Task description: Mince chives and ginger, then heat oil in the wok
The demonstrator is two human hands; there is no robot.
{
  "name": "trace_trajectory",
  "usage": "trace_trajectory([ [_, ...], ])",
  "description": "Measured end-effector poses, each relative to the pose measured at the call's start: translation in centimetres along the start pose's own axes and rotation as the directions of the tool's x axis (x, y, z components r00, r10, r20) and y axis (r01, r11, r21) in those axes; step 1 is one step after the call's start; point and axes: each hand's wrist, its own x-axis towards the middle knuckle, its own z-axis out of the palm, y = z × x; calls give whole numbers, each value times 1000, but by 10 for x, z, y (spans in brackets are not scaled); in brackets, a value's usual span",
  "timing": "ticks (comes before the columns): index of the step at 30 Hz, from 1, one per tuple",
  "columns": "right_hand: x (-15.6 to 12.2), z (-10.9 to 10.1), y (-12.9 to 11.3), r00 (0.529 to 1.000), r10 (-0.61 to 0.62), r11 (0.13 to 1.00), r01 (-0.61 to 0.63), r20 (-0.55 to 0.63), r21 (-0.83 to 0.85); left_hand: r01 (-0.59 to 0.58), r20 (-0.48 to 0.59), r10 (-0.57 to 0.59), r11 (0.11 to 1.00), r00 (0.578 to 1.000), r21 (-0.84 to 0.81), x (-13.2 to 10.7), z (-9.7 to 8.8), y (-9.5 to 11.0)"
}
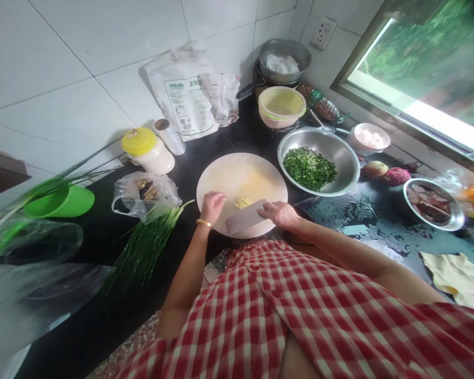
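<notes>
My right hand (pixel 280 215) is closed around the handle of a cleaver (pixel 245 217), whose broad blade is tilted over the near part of a round white cutting board (pixel 217 171). Just beyond the blade lies a small pile of pale yellow cut strips (pixel 244 202), which look like ginger. My left hand (pixel 213 207), with a gold bangle at the wrist, is over the board's left side. Its fingers are curled together, apart from the blade and the strips, and nothing shows in them.
A steel bowl of chopped greens (pixel 310 168) stands right of the board, with colanders (pixel 282 105) behind it. To the left are chives (pixel 146 247), a plastic bag with ginger (pixel 146 192), a yellow-lidded jar (pixel 148 152) and a green container (pixel 63 200). A meat bowl (pixel 432 205) sits far right.
</notes>
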Motion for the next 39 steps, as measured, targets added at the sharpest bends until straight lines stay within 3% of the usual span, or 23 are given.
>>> trace_trajectory([
  [2, -4, 3, -3, 1000, -22, 1000, 22, -1, 1, -124, 264, 113, 992, 958, 25, 15, 4, 7],
  [5, -18, 3, -6, 999, 29, 997, -31, 36, 68, -140, 374, 90, 984, 923, 108, 27, 15, 5],
  [8, -36, 1, -6, 975, 203, 959, -217, 94, 181, -139, 333, 86, 981, 939, 138, 23, 24, -8],
  [10, -41, 0, -7, 926, 348, 897, -374, 147, 236, -207, 293, 153, 965, 944, 162, 12, 32, -12],
  [14, -27, -3, -11, 824, 496, 802, -556, 275, 217, -378, 347, 285, 893, 894, 242, -8, 57, -3],
  [17, -11, -5, -15, 817, 490, 811, -555, 302, 184, -385, 371, 261, 867, 891, 317, -18, 69, 2],
  [23, 2, -9, -21, 839, 448, 839, -514, 309, 179, -368, 379, 239, 875, 894, 314, -26, 66, -11],
  [32, 22, -8, -31, 858, 386, 879, -453, 337, 146, -278, 232, 211, 908, 950, 313, -23, 82, -1],
  [39, 35, -14, -34, 816, 364, 865, -475, 448, 162, -267, 156, 232, 927, 960, 262, -25, 85, -5],
])
